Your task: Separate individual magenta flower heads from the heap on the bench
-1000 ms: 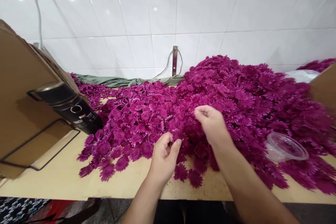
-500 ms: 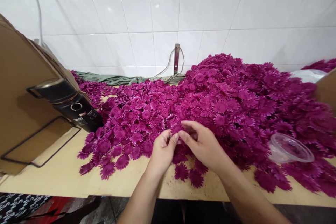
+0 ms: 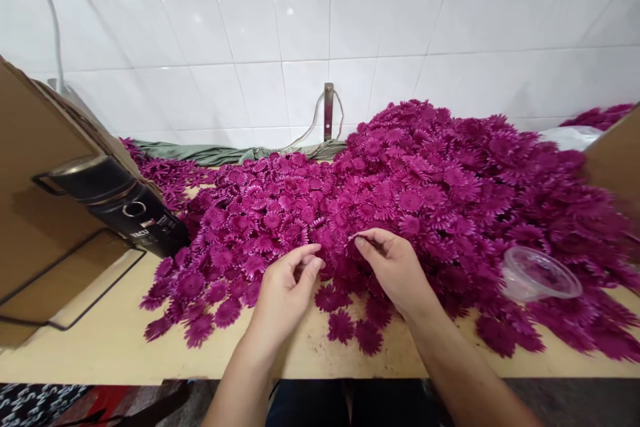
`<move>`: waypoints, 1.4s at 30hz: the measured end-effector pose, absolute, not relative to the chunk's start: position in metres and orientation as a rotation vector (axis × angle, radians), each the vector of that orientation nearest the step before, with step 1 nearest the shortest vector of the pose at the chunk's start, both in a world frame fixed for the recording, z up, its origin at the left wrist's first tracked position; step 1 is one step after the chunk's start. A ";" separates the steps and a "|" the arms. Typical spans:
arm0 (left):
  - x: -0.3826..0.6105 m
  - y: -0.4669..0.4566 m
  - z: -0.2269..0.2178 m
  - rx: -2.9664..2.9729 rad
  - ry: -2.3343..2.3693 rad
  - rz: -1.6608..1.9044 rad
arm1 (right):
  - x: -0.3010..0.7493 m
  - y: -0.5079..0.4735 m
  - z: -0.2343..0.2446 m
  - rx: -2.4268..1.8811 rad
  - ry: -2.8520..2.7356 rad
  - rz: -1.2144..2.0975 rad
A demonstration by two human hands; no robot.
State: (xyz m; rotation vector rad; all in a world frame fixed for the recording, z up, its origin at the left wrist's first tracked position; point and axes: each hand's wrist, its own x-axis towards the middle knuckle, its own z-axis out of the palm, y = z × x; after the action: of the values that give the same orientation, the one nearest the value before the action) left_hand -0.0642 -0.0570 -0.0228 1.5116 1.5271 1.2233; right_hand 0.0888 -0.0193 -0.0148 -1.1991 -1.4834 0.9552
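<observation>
A big heap of magenta fabric flower heads (image 3: 425,180) covers the pale wooden table (image 3: 115,340) from the middle to the right. My left hand (image 3: 285,293) hovers at the heap's near edge with thumb and forefinger pinched together; what they hold is hidden. My right hand (image 3: 395,267) is close beside it, fingers curled in a pinch over the flowers, with something small and thin at the fingertips that I cannot name. A few loose flower heads (image 3: 350,330) lie on the table just below both hands.
A black flask (image 3: 117,203) lies tilted against a brown cardboard box (image 3: 35,167) at the left. A clear plastic cup (image 3: 540,273) rests on the flowers at the right. A cardboard edge (image 3: 613,160) stands far right. White tiled wall (image 3: 300,27) behind, with a cable.
The right hand came down from the heap towards the left hand, the two met over a flower, and now they have drawn slightly apart. The view shifted a little.
</observation>
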 end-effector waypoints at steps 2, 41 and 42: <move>-0.064 -0.060 -0.019 1.582 1.587 1.369 | 0.086 -0.022 -0.016 -1.257 -1.549 0.874; -0.056 -0.016 -0.006 1.605 1.640 1.480 | 0.090 -0.055 -0.023 -1.027 -1.677 1.242; -0.061 -0.006 -0.005 1.487 1.721 1.595 | 0.091 -0.059 -0.021 -1.027 -1.724 1.216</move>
State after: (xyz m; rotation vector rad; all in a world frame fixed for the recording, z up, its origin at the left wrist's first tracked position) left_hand -0.0608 -0.0061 -0.0047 1.4871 1.7207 1.5953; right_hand 0.0912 -0.0592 -0.0213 -1.0271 -1.7238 1.2157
